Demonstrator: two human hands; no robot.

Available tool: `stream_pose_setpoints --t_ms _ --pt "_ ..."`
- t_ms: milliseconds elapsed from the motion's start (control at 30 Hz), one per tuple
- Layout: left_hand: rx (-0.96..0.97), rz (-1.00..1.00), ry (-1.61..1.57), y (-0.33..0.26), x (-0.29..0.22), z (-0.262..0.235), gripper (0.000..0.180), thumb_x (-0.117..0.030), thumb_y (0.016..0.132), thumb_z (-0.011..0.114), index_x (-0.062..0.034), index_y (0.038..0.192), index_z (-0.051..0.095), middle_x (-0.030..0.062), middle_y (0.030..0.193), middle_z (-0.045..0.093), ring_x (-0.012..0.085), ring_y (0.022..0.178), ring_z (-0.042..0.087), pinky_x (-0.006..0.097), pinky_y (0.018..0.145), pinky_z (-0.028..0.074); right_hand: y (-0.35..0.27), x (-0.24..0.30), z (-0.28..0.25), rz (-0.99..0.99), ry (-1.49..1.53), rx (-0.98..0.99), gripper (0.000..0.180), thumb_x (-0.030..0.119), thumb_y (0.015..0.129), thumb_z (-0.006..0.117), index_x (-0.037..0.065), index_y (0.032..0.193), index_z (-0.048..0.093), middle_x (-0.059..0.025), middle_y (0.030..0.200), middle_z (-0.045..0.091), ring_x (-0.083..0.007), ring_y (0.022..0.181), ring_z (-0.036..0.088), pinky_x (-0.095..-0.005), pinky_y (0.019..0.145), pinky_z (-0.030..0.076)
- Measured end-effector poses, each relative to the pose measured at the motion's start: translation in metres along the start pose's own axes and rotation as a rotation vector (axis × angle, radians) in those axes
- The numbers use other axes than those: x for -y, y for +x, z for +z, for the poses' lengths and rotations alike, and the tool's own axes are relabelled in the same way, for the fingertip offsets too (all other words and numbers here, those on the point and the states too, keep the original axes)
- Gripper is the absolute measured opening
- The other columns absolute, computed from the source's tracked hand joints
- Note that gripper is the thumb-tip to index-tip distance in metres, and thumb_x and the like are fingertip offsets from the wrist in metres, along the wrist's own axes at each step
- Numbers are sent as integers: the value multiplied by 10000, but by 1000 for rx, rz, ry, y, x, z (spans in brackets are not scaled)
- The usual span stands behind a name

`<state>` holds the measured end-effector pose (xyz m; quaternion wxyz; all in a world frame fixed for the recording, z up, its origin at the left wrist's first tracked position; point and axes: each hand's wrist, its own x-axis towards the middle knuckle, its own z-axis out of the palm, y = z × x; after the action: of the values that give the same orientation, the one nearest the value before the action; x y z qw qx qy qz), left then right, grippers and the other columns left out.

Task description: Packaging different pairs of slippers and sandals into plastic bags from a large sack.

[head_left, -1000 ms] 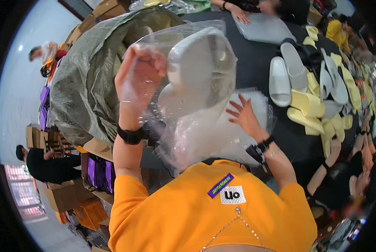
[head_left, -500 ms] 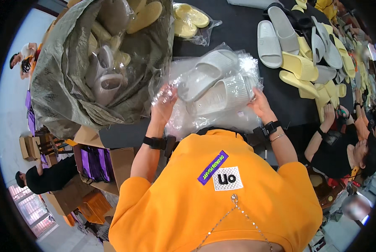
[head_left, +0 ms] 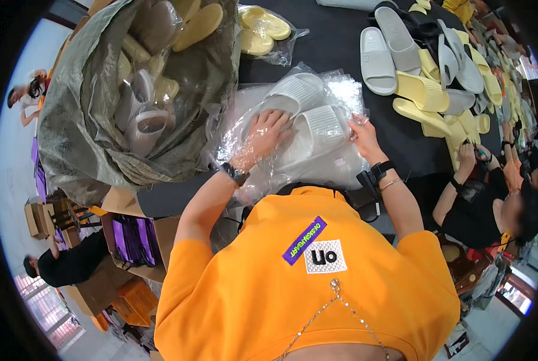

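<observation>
A pair of light grey slides (head_left: pixel 320 129) with ribbed straps lies in a clear plastic bag (head_left: pixel 263 174) in front of me on the dark table. My left hand (head_left: pixel 267 133) rests flat on the left slide, fingers stretched out across its footbed. At the bag's right edge my right hand (head_left: pixel 364 138) pinches the plastic between thumb and fingers, beside the right slide's strap. More clear plastic lies under and around the pair.
A large grey-green woven sack (head_left: pixel 82 114) at the left holds bagged grey and yellow slides. Bagged yellow slides (head_left: pixel 263 30) lie at the back. Loose grey and yellow slides (head_left: pixel 422 90) are heaped at the right, near a co-worker (head_left: pixel 482 204). A cardboard box (head_left: pixel 166 234) stands lower left.
My left hand has moved right from the bag's left edge onto the left slide. My right hand stays at the right edge, now pinching the plastic. The slides have shifted slightly.
</observation>
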<state>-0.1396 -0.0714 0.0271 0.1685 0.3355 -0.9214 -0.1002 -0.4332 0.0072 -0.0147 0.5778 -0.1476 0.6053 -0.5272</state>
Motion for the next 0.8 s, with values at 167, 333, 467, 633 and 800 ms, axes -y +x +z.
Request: stream_pose_setpoints --t_ms 167,333,467,633,800 --pt "77 81 24 19 9 -2 436 -320 824 525 -130 1215 489 114 1164 513 296 1089 465 433 908 343 3 1 -3 -15 -54 0 301 99 821 595 44 1104 511 -47 889 567 -117 709 548 -282 576 468" --pt "139 149 -42 25 31 -4 446 -352 837 512 -146 1230 474 151 1163 518 355 1084 465 458 940 312 4 -5 6 -89 -109 -43 282 120 822 598 41 1085 534 -27 855 565 -102 697 525 -267 562 444" --pt "67 -60 -147 27 18 39 350 -309 756 577 -75 1017 568 154 1109 521 337 1080 439 530 896 282 10 -7 22 21 -166 -8 252 170 848 569 35 1059 550 -21 852 560 -103 717 529 -267 582 445" --pt "184 -279 -332 37 10 41 289 -122 700 574 -67 981 613 139 1082 550 332 1085 444 517 884 296 8 3 11 15 11 -21 235 239 895 498 40 1008 551 -31 849 561 -131 735 551 -283 603 467" --pt "-49 -160 -336 17 15 17 264 -73 678 547 -39 929 625 152 1002 576 342 1051 448 447 885 318 -8 16 -18 -143 274 -216 295 311 917 470 35 1018 494 -100 924 591 -192 772 572 -346 666 492"
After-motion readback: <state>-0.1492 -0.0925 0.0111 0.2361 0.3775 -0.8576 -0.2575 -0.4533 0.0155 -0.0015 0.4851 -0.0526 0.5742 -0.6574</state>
